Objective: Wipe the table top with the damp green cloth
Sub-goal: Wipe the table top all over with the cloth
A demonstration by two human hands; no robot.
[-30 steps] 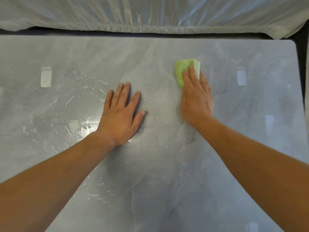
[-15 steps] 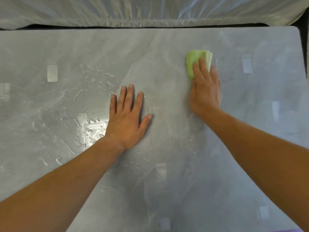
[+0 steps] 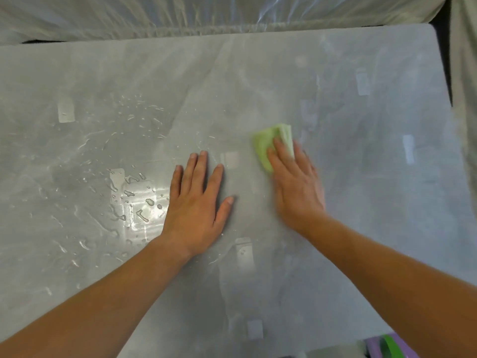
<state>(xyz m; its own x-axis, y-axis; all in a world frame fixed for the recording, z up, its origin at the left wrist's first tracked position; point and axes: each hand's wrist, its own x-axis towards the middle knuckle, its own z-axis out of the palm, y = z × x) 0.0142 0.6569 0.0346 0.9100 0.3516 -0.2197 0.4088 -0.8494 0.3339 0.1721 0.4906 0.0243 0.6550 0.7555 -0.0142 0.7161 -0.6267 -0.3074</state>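
Note:
The grey marble-patterned table top point(image 3: 361, 228) fills the head view. A folded green cloth point(image 3: 265, 144) lies on it near the middle, and my right hand point(image 3: 294, 184) presses flat on the cloth, covering its near part; the hand looks motion-blurred. My left hand point(image 3: 198, 205) rests flat on the table just left of it, fingers spread, holding nothing. Water drops and streaks point(image 3: 134, 197) cover the table's left half.
A sheet of clear plastic over pale fabric point(image 3: 206, 16) runs along the table's far edge and down the right side. A purple and green object point(image 3: 387, 347) shows at the bottom right corner, by the table's near edge.
My right hand has pulled the cloth back toward me and to the left, close beside my left hand. The left hand has stayed planted; the camera view shifted.

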